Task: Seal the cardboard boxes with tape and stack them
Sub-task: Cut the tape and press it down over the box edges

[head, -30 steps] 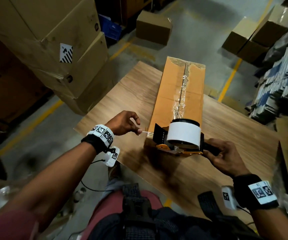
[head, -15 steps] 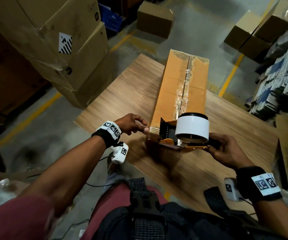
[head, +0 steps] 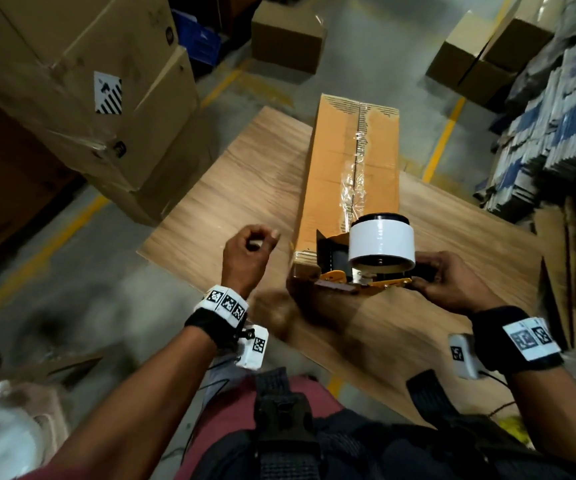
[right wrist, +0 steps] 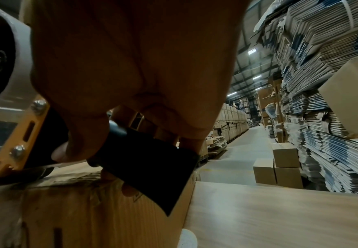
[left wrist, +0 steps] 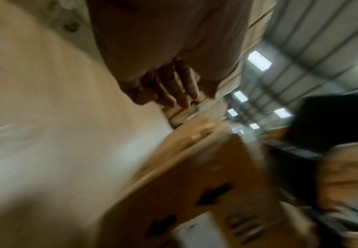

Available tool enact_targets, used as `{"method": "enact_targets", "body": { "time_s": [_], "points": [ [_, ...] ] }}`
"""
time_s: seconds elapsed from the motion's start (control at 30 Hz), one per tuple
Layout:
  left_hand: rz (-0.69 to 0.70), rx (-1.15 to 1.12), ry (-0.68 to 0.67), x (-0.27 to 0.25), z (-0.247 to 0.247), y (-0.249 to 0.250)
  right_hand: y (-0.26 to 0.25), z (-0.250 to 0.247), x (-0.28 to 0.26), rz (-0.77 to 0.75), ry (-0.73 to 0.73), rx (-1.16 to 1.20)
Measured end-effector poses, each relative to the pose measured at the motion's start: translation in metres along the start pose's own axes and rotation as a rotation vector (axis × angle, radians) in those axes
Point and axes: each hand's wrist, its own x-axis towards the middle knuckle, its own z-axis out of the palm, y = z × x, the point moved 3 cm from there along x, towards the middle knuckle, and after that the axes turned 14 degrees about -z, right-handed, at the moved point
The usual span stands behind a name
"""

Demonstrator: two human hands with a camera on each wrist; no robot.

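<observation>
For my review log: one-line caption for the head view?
Right hand holds tape dispenser at near end of long box; left hand hovers beside.
</observation>
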Motion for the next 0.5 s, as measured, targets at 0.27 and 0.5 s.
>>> {"method": "enact_targets", "body": {
  "time_s": [0.27,0.5],
  "points": [
    [0.571,0.579,-0.541,-0.078,0.043,0.144,0.002,0.000,-0.004,0.009,0.011,-0.008],
    [0.398,0.562,-0.715,-0.064,0.053,0.165,0.005,-0.002,-0.007,0.022,0.022,-0.064]
  ]
}}
